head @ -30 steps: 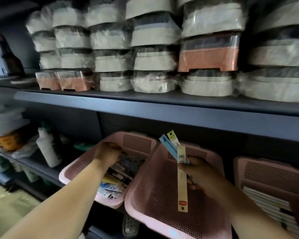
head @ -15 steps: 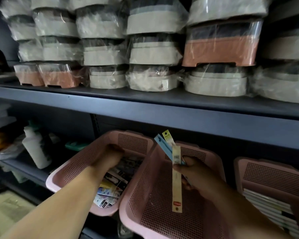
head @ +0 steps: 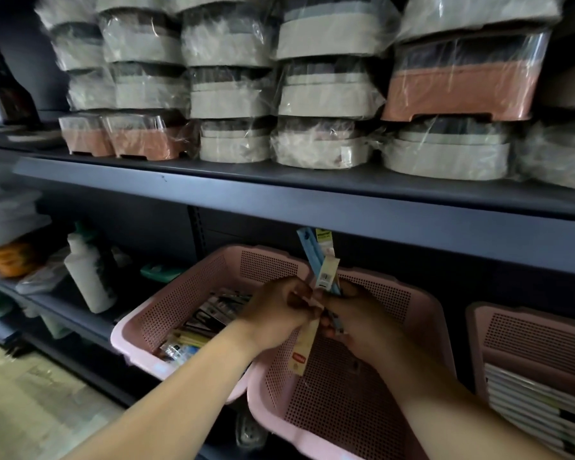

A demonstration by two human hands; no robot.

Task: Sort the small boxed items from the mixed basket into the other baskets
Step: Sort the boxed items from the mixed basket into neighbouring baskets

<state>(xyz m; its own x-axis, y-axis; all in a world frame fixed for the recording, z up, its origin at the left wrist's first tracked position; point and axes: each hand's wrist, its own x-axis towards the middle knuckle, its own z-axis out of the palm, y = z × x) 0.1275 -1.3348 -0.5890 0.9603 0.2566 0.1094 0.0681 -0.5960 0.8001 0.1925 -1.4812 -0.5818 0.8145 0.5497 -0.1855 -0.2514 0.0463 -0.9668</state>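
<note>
Two hands meet above the middle basket (head: pixel 362 410). Left hand (head: pixel 279 313) pinches the beige slim box (head: pixel 304 350), fingers curled on its mid part; the box hangs near upright, red logo at the low end, over the basket's mesh floor. Right hand (head: pixel 359 317) is clenched round the blue slim box (head: pixel 311 257), which sticks up toward 12 o'clock with a yellow-topped pack (head: pixel 324 239) just behind it. Beige box lies against the blue one where the hands meet. Mixed basket (head: pixel 186 293) is at 9 o'clock of the hands, rim against the middle basket, with loose small boxes (head: pixel 210 320) piled inside. Third basket (head: pixel 525 340) at 3 o'clock, apart from the middle one, holds a row of flat boxes (head: pixel 538 403). All three are pink. White bottle (head: pixel 87 277) stands further out at 9 o'clock on the lower shelf (head: pixel 70 308). Upper shelf (head: pixel 312 190) at 12 o'clock carries film-wrapped stacks (head: pixel 329 94)
</note>
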